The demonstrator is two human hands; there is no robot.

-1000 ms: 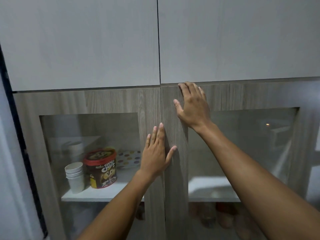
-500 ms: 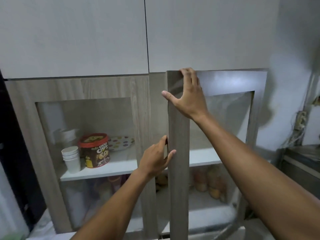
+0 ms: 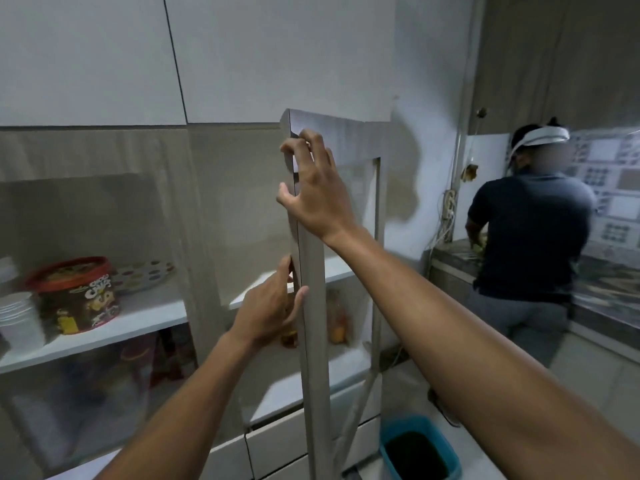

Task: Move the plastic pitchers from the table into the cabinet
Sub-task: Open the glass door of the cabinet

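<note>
The right hand [image 3: 317, 192] hooks curled fingers over the top free edge of the right cabinet door [image 3: 311, 341] while the left hand [image 3: 268, 311], fingers loosely spread, pinches the same edge lower down; the plastic pitchers are not in view. If the door swings wide, it could reach the person [image 3: 530, 237] standing at the far-right counter [image 3: 609, 282], or fingers could slip off the thin edge. Behind the left glass door, a red-lidded tub [image 3: 78, 294] reads "Choco Chips"
</note>
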